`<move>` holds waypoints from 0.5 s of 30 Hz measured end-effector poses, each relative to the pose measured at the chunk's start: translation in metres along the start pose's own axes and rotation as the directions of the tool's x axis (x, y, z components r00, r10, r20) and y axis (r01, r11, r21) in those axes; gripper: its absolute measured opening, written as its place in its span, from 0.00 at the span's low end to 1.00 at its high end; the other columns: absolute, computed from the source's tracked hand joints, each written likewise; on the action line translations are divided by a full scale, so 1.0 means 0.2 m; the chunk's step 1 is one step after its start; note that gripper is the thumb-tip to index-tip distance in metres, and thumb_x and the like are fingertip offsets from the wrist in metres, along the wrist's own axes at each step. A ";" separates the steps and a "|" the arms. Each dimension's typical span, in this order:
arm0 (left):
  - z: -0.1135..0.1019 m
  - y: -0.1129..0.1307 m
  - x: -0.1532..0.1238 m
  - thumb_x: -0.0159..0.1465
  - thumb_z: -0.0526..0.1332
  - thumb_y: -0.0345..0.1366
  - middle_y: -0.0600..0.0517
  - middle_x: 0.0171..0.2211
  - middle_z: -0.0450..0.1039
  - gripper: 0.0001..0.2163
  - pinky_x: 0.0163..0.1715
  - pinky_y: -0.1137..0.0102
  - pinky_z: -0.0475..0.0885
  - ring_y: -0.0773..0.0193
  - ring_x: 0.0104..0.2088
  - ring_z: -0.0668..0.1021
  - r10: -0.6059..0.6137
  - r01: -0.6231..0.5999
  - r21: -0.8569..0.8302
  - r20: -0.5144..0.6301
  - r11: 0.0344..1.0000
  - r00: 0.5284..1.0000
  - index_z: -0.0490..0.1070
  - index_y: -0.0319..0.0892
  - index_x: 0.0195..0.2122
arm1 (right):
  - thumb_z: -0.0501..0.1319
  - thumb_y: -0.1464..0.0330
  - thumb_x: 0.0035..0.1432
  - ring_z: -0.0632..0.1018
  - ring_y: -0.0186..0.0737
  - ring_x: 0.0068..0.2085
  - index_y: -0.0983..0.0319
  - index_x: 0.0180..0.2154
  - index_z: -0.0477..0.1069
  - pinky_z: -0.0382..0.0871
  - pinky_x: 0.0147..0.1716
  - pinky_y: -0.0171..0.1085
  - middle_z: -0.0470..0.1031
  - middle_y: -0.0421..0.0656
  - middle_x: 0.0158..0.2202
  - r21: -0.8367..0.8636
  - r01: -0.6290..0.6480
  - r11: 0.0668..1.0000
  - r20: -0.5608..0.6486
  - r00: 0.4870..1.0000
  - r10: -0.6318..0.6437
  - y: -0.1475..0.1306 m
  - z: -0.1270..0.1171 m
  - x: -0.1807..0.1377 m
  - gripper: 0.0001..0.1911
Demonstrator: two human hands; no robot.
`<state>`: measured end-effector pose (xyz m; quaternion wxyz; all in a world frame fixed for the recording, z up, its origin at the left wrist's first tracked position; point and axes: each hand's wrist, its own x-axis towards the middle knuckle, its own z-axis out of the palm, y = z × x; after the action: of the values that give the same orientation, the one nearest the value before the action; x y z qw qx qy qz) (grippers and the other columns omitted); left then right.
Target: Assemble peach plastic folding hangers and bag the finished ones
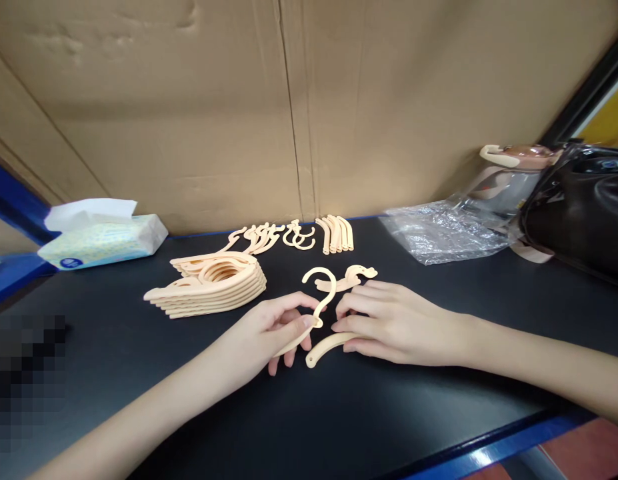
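My left hand (283,327) is closed on a cream plastic hanger hook (329,293), which stands upright from the pinch; a hanger arm attached at its base runs under my thumb. Close by on the right, my right hand (389,323) has its fingers closed on a loose curved hanger arm (326,348), whose end with a small hole points at my left hand. The two pieces are apart. Just beyond my right fingers lies another cream hanger piece (343,283) with a curved end, partly hidden by the hand.
A stack of folded cream hangers (213,300) lies to the left. Farther back are several loose hanger pieces (261,237), hooks (299,237) and curved arms (335,233). A tissue pack (103,243), clear plastic bag (439,230), bottle (513,180) and black bag (579,207) flank the dark table.
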<state>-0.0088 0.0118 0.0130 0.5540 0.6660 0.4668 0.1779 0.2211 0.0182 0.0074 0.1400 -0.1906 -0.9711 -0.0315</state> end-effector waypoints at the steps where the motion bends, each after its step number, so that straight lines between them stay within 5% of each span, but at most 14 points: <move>1: 0.00 0.00 0.00 0.61 0.57 0.47 0.56 0.25 0.69 0.17 0.13 0.80 0.63 0.71 0.20 0.68 0.000 0.000 0.002 0.001 1.000 1.000 0.67 0.42 0.46 | 0.53 0.66 0.67 0.71 0.39 0.41 0.64 0.39 0.73 0.64 0.41 0.36 0.72 0.45 0.39 -0.005 -0.002 1.000 0.012 1.000 0.002 0.00 0.00 0.00 0.12; 15: 0.00 -0.02 0.00 0.61 0.57 0.48 0.56 0.24 0.67 0.18 0.13 0.78 0.65 0.70 0.20 0.69 0.007 -0.007 -0.009 -0.015 1.000 1.000 0.66 0.42 0.46 | 0.49 0.71 0.68 0.71 0.39 0.40 0.64 0.40 0.68 0.66 0.41 0.37 0.72 0.45 0.38 0.099 -0.098 0.990 0.045 0.995 0.094 -0.01 0.01 0.01 0.10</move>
<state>-0.0096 0.0116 0.0095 0.5530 0.6636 0.4678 0.1868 0.2189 0.0175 0.0068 0.1311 -0.2304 -0.9638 0.0285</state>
